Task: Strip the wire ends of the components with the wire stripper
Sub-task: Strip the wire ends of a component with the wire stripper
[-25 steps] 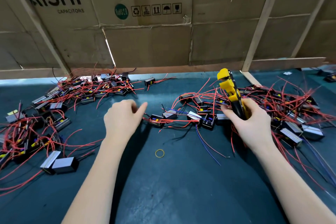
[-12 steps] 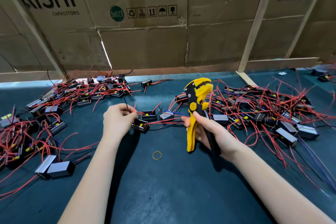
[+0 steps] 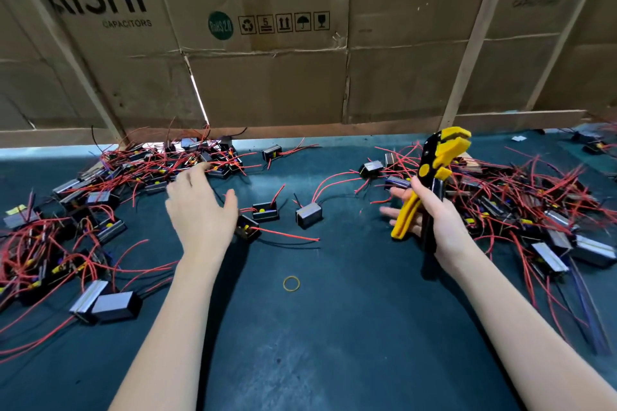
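Gripping the wire stripper point(image 3: 430, 177) upright, right hand point(image 3: 434, 213) fingers curling round its handles; left hand point(image 3: 200, 210) fingers spreading wide, holding nothing, components point(image 3: 265, 210) lying just beyond them on the desk point(image 3: 334, 344), rubber band point(image 3: 291, 284) nearby.

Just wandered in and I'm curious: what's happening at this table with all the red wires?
A person is stripping wire ends on small boxy parts. The right hand grips a yellow wire stripper, held upright above the table. The left hand is open, holding nothing, above three loose parts in the middle. Wired parts are heaped in piles left and right.
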